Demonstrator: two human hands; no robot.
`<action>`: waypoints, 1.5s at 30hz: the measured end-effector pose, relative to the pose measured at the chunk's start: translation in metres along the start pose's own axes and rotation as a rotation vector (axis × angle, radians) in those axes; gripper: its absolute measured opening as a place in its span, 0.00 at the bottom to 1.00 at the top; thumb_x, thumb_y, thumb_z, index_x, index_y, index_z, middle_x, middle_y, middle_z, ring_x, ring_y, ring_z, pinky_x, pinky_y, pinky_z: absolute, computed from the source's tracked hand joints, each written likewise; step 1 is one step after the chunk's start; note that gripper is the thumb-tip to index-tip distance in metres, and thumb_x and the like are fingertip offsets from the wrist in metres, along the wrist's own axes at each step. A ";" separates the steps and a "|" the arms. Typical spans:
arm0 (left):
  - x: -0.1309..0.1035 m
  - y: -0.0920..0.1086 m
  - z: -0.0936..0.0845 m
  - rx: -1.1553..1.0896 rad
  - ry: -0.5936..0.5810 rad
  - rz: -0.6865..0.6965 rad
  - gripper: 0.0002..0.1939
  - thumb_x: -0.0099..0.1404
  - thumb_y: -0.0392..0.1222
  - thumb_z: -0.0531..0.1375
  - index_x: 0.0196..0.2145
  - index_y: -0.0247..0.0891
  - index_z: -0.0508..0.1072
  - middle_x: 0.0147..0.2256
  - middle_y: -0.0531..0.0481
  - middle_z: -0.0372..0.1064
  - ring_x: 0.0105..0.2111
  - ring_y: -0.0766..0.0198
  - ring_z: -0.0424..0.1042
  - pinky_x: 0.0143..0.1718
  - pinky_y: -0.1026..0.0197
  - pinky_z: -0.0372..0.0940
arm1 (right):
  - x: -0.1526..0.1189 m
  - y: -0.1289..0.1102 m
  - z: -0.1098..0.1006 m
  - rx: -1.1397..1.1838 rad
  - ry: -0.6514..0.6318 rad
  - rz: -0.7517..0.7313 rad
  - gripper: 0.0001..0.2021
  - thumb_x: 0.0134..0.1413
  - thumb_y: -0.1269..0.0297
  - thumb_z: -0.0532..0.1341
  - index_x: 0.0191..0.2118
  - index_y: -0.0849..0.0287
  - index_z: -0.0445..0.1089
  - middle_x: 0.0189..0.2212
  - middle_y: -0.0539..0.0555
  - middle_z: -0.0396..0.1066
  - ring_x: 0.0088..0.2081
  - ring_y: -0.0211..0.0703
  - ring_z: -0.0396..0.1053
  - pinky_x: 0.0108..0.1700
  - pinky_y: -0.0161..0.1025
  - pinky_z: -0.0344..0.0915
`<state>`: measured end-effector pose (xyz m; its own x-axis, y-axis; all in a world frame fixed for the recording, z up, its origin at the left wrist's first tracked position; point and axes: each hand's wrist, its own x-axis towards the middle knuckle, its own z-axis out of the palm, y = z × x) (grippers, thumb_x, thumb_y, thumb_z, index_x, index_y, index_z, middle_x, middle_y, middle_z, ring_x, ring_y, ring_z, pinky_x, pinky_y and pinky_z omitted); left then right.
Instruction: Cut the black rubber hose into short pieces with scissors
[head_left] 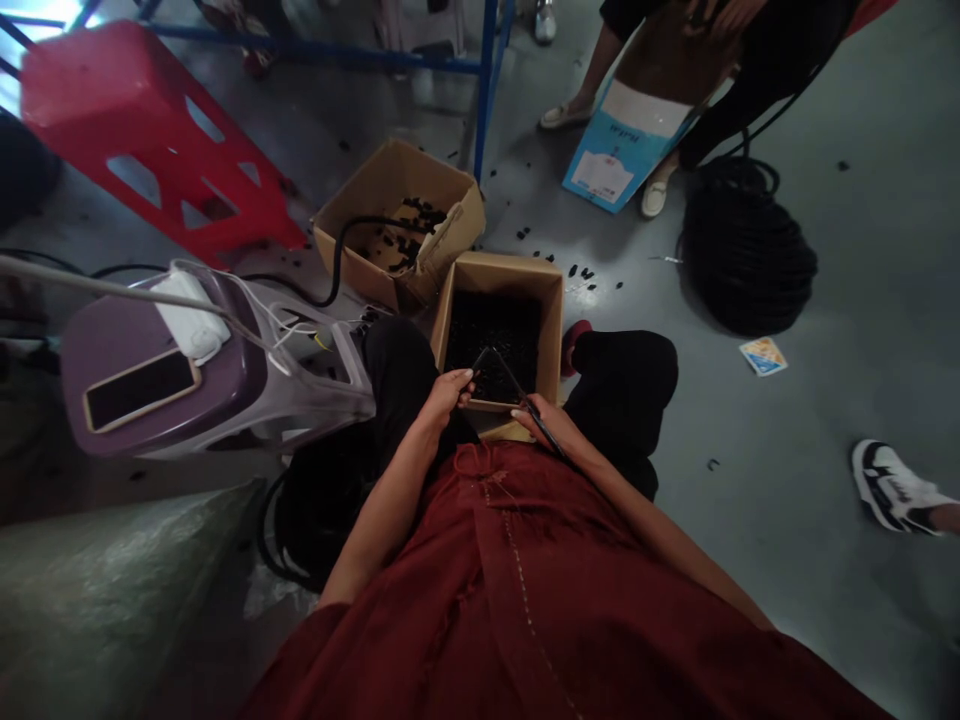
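Over the near edge of an open cardboard box my two hands are held a little apart. My left hand is closed on a thin black piece. Wrapped round a long dark slender tool is my right hand; its thin front part points up and left and comes close to the black piece. Whether the two touch is too small to tell. Many small black pieces lie inside the box below. The exact shape of the tool is unclear.
Another cardboard box with black pieces stands behind. At left are a red stool and a purple stool bearing a phone. Black coiled cord lies right, near a person holding a blue-and-white box.
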<state>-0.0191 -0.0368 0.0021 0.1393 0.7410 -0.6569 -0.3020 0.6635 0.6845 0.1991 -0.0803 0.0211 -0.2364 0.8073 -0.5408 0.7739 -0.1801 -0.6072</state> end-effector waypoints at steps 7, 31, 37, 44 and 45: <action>0.001 0.000 0.000 0.009 -0.025 -0.007 0.12 0.60 0.42 0.60 0.37 0.30 0.70 0.20 0.57 0.59 0.13 0.78 0.52 0.14 0.71 0.43 | 0.007 -0.002 0.002 -0.172 -0.049 -0.015 0.26 0.55 0.42 0.54 0.51 0.58 0.62 0.37 0.60 0.74 0.39 0.52 0.72 0.35 0.36 0.60; 0.001 -0.002 0.009 0.309 -0.004 0.085 0.23 0.50 0.52 0.63 0.39 0.31 0.70 0.22 0.58 0.62 0.15 0.76 0.54 0.15 0.70 0.46 | 0.020 -0.010 0.002 -0.128 -0.023 -0.047 0.24 0.57 0.43 0.54 0.49 0.58 0.61 0.40 0.59 0.73 0.41 0.48 0.71 0.37 0.35 0.58; -0.004 0.003 0.012 0.301 -0.034 0.057 0.24 0.47 0.55 0.63 0.35 0.32 0.69 0.21 0.58 0.61 0.15 0.77 0.53 0.14 0.70 0.46 | 0.019 -0.007 0.002 -0.110 -0.019 -0.049 0.17 0.60 0.49 0.53 0.47 0.57 0.61 0.38 0.58 0.73 0.39 0.49 0.72 0.34 0.35 0.55; -0.006 0.008 0.014 0.248 -0.083 0.041 0.24 0.47 0.59 0.63 0.27 0.35 0.65 0.21 0.58 0.60 0.15 0.77 0.53 0.14 0.71 0.45 | 0.015 -0.011 -0.001 -0.125 0.011 -0.060 0.14 0.60 0.54 0.54 0.46 0.57 0.61 0.37 0.57 0.73 0.38 0.46 0.72 0.33 0.34 0.54; -0.005 0.009 0.013 0.231 -0.092 0.031 0.24 0.46 0.59 0.63 0.28 0.35 0.65 0.22 0.58 0.61 0.15 0.77 0.53 0.14 0.71 0.45 | 0.014 -0.012 -0.002 -0.128 0.016 -0.057 0.13 0.60 0.55 0.54 0.46 0.56 0.61 0.37 0.57 0.73 0.38 0.46 0.72 0.33 0.34 0.54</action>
<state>-0.0098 -0.0334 0.0157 0.2218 0.7604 -0.6105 -0.0856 0.6388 0.7646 0.1872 -0.0656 0.0222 -0.2735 0.8233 -0.4973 0.8285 -0.0610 -0.5567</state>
